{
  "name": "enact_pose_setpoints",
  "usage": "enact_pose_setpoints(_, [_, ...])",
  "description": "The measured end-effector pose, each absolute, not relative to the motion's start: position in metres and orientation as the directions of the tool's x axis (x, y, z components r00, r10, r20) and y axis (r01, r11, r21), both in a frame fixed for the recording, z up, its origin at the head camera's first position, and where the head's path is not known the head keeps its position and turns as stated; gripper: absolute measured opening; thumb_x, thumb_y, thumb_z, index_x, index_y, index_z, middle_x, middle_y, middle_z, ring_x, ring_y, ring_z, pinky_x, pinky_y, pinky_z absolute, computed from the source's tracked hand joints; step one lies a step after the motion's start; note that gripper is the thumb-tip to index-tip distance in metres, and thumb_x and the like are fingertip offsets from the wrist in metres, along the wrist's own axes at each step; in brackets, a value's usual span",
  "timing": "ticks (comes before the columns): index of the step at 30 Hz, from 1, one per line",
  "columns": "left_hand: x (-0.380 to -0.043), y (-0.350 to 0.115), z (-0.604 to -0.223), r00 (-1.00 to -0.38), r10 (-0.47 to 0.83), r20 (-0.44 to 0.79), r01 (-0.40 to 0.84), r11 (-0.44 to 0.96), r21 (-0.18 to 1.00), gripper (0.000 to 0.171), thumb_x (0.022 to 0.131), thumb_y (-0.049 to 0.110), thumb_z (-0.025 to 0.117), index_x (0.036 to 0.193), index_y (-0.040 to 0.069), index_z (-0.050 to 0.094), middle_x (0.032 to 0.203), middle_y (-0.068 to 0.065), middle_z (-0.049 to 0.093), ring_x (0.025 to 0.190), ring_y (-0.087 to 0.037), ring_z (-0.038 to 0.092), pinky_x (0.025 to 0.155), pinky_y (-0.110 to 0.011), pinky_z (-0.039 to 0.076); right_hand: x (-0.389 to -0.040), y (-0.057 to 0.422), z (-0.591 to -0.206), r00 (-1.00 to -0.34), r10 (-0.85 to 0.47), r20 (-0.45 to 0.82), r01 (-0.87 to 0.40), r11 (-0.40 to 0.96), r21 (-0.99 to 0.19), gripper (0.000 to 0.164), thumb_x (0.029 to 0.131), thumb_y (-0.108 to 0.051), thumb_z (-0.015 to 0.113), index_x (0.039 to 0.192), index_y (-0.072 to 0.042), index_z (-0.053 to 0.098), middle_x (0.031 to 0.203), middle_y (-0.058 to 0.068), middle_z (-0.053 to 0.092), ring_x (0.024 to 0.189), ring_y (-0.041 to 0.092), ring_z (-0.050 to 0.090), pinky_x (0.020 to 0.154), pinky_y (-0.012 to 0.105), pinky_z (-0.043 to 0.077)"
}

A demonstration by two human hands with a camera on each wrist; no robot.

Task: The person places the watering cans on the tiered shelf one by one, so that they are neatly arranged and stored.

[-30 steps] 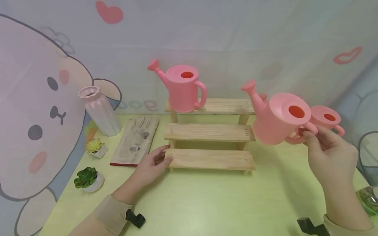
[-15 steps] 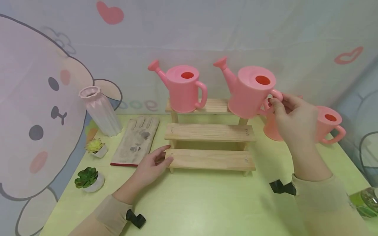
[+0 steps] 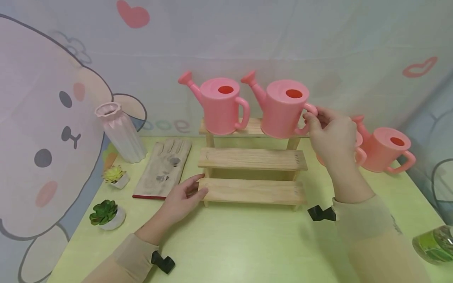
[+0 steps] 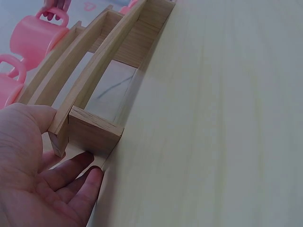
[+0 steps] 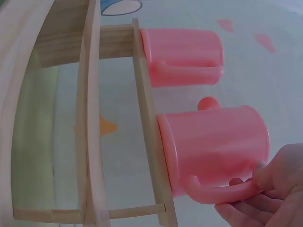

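Note:
My right hand (image 3: 332, 135) pinches the handle of a pink watering can (image 3: 284, 108), whose base meets the top board of the three-step wooden shelf (image 3: 251, 159). A matching watering can (image 3: 220, 106) stands to its left on the same board, both spouts pointing left. In the right wrist view, thumb and fingers close round the handle (image 5: 222, 193). My left hand (image 3: 182, 198) grips the left end of the lowest board; the left wrist view has the thumb (image 4: 42, 116) on one face and the other fingers curled behind it.
Two more pink watering cans stand right of the shelf, one (image 3: 385, 149) in plain sight, the other partly behind my right hand. A jar (image 3: 433, 243) is at the right edge. Leftward are a work glove (image 3: 162, 169), white vase (image 3: 122, 133) and two succulents (image 3: 115, 177).
My right hand has carried the watering can left and back, from beside the shelf onto its top board next to the other can. The left hand has stayed on the shelf end.

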State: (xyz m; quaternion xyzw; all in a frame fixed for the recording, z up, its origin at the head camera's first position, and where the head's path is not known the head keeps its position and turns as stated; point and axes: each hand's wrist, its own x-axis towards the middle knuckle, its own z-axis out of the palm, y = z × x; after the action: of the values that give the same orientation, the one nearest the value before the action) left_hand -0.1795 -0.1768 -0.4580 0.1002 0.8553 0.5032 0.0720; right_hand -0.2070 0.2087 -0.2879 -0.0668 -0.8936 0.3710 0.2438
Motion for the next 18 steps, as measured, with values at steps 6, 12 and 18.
enact_pose_setpoints(6, [-0.1795,-0.1759,-0.4572,-0.972,0.236,-0.022,0.098,0.486,0.869,0.061,0.096,0.053,0.067,0.149,0.029,0.05,0.134,-0.006,0.07,0.13,-0.024,0.064,0.11,-0.049,0.05,-0.2113,0.2059,-0.285,-0.875,0.27,0.401,-0.079,0.739,-0.67,0.045,0.1,-0.054,0.057,0.133,-0.026,0.07,0.115,0.002,0.078,0.092,0.016,0.062,0.069,0.031,0.043])
enact_pose_setpoints(12, [-0.1791,-0.1755,-0.4577,-0.971,0.24,-0.01,0.112,0.486,0.867,0.061,0.096,0.052,0.067,0.149,0.028,0.05,0.135,-0.008,0.069,0.13,-0.026,0.064,0.111,-0.05,0.05,-0.2137,0.2077,-0.2848,-0.867,0.266,0.421,-0.091,0.746,-0.659,0.042,0.1,-0.051,0.06,0.131,-0.024,0.072,0.113,0.004,0.078,0.089,0.017,0.062,0.066,0.032,0.043])
enact_pose_setpoints(18, [-0.1801,-0.1756,-0.4595,-0.969,0.246,-0.006,0.113,0.465,0.878,0.061,0.097,0.051,0.067,0.15,0.026,0.05,0.135,-0.01,0.069,0.13,-0.027,0.064,0.111,-0.051,0.049,-0.2153,0.2117,-0.2852,-0.861,0.273,0.43,-0.087,0.753,-0.652,0.042,0.1,-0.049,0.06,0.131,-0.022,0.071,0.115,0.006,0.078,0.092,0.021,0.066,0.066,0.028,0.044])
